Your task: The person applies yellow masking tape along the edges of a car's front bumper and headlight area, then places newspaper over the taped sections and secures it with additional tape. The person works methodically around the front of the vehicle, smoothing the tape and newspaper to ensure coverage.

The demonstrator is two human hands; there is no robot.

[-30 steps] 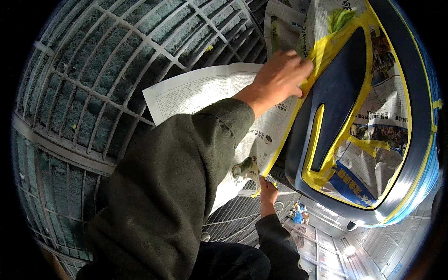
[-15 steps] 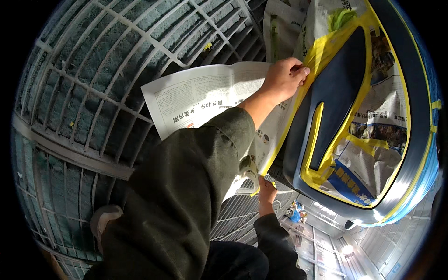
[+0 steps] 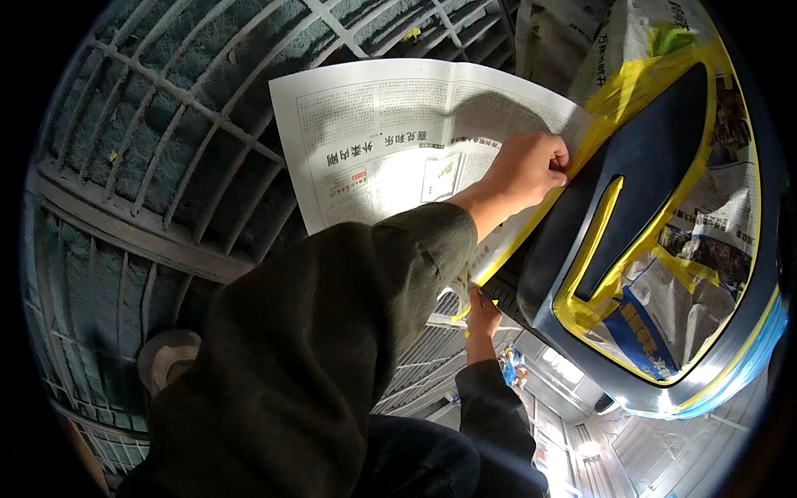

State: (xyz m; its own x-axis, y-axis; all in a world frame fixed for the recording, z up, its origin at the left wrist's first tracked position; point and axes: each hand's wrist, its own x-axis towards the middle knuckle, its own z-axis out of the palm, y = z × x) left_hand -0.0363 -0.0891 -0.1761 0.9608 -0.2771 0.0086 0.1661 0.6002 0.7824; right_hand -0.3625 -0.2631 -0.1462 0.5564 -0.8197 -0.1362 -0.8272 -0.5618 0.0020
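A newspaper sheet (image 3: 378, 124) with yellow masking tape (image 3: 505, 254) along one edge lies against the side of a dark blue, glossy vehicle body panel (image 3: 656, 137). My left hand (image 3: 531, 170) is closed in a pinch at this taped edge, fingertips against the panel's left border. Lower down, my right hand (image 3: 481, 319) is pinched on the bottom end of the taped edge, where a loose bit of yellow tape shows. The sheet's left part hangs out over the floor grating. My left sleeve hides part of its lower side.
More newspaper (image 3: 664, 311) and yellow tape cover openings in the panel, and blue plastic film (image 3: 739, 365) wraps its outer edge. Metal floor grating (image 3: 199, 104) lies over greenish filter matting. My shoe (image 3: 168, 357) stands on it. A lit wall with lamps (image 3: 589, 449) is at lower right.
My left hand has slid down along the taped edge toward my right hand. The newspaper sheet shows more of its face. The whole view has shifted, putting the panel farther right.
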